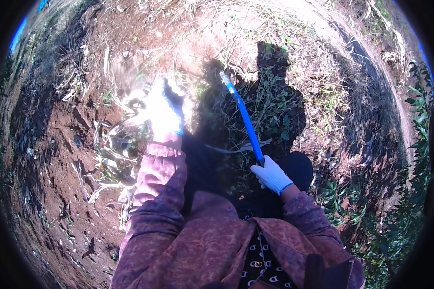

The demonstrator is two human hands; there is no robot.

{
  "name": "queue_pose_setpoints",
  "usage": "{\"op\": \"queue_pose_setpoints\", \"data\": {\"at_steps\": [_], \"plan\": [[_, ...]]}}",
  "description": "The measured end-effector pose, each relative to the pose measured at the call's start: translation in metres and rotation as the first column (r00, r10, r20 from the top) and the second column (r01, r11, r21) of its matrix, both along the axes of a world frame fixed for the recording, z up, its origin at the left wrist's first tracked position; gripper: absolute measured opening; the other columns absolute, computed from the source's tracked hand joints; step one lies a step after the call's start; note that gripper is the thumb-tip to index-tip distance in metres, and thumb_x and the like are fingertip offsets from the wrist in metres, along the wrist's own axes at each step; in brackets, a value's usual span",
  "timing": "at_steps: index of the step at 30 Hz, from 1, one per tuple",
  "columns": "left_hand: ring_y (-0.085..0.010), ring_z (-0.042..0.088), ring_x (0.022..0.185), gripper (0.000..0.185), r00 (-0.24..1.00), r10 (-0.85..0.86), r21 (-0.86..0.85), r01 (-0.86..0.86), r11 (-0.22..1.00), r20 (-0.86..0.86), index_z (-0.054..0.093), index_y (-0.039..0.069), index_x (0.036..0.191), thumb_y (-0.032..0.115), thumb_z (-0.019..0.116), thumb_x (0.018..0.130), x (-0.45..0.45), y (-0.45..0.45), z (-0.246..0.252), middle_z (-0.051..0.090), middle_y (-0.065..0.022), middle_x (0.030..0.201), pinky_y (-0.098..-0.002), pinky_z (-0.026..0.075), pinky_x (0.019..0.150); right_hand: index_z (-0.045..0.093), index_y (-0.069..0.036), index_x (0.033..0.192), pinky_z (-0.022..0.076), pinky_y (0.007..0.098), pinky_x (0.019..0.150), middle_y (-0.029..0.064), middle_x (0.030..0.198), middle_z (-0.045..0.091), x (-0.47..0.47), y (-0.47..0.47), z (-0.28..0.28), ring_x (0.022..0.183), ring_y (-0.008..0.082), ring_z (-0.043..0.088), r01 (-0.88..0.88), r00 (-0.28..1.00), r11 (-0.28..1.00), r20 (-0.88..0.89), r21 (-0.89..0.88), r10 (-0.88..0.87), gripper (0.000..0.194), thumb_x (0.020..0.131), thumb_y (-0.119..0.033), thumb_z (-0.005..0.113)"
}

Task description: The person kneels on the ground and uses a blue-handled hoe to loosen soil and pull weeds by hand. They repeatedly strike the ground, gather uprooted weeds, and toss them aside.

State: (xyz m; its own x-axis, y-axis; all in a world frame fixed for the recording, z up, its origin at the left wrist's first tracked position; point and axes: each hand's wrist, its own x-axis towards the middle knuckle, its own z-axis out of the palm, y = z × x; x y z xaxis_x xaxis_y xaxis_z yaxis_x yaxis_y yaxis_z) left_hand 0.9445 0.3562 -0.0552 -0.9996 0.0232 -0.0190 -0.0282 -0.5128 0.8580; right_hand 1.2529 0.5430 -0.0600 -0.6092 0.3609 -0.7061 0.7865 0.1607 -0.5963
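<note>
My right hand (pixel 272 175), in a white knitted glove with a blue cuff edge, is closed around the near end of a blue-handled tool (pixel 248 121). The tool slants away up and left over shaded weeds (pixel 266 103); its far tip looks pale and worn, and its kind cannot be told. My left hand (pixel 166 106), gloved in white too, is reached forward in strong sunlight above dry leaves and soil. Glare washes out its fingers, so whether it holds anything does not show.
Brown soil with dry leaf litter (pixel 112 155) spreads at the left. Dry grass and green weeds (pixel 322 94) cover the ground ahead and right. A leafy green plant (pixel 387 231) stands at the lower right. My bent knee (pixel 297 169) is beside my right hand.
</note>
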Motion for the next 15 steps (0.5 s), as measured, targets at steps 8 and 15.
{"op": "queue_pose_setpoints", "data": {"at_steps": [8,15], "plan": [[-0.0090,0.049,0.062,0.012,0.972,-0.108,0.358,0.027,0.933,0.209,0.063,0.015,0.091,0.024,0.069,0.098,0.003,0.012,0.002,0.056,0.0032,0.074,-0.0248,0.040,0.057,0.049,-0.002,0.112,0.0532,0.0303,0.051,0.0049,0.075,0.059,0.021,0.003,0.036,0.058,0.0141,0.059,0.064,0.998,0.998,-0.004,-0.022,-0.064,0.041,0.090,-0.030,0.070],[-0.0105,0.052,0.060,0.013,0.968,-0.162,0.465,0.056,0.883,0.192,0.062,0.014,0.089,0.022,0.069,0.097,-0.002,0.017,-0.006,0.061,0.0007,0.077,-0.0243,0.043,0.053,0.049,-0.006,0.110,0.0482,0.0271,0.046,0.0022,0.073,0.055,-0.069,0.027,0.043,0.053,0.0103,0.053,0.194,0.883,0.972,-0.408,-0.135,-0.233,0.029,0.096,-0.025,0.065]]}}
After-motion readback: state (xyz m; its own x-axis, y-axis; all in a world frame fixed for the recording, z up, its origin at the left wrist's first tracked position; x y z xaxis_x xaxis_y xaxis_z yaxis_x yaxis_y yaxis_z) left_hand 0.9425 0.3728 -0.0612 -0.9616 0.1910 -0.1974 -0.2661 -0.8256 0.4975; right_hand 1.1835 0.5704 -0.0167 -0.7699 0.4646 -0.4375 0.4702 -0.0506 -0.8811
